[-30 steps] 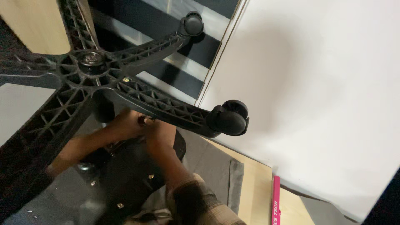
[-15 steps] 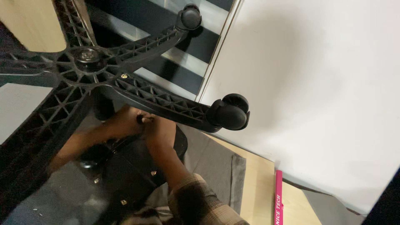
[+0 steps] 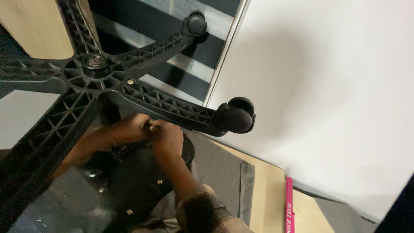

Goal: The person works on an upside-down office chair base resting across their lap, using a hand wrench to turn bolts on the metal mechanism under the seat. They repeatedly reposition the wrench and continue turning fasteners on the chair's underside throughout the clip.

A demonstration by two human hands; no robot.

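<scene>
From the head view, your left hand (image 3: 129,129) and right hand (image 3: 166,138) meet fingertip to fingertip under the upturned chair base (image 3: 142,97), pinching something too small to identify. The base looks rigid, heavy plastic; hold it by a ribbed arm, because the caster (image 3: 235,115) likely swivels. The seat plate (image 3: 142,181) is shadowed.

Pale wooden floor (image 3: 269,190) under a grey cloth (image 3: 224,172), pink strip (image 3: 288,207) beside the white wall (image 3: 327,86).
</scene>
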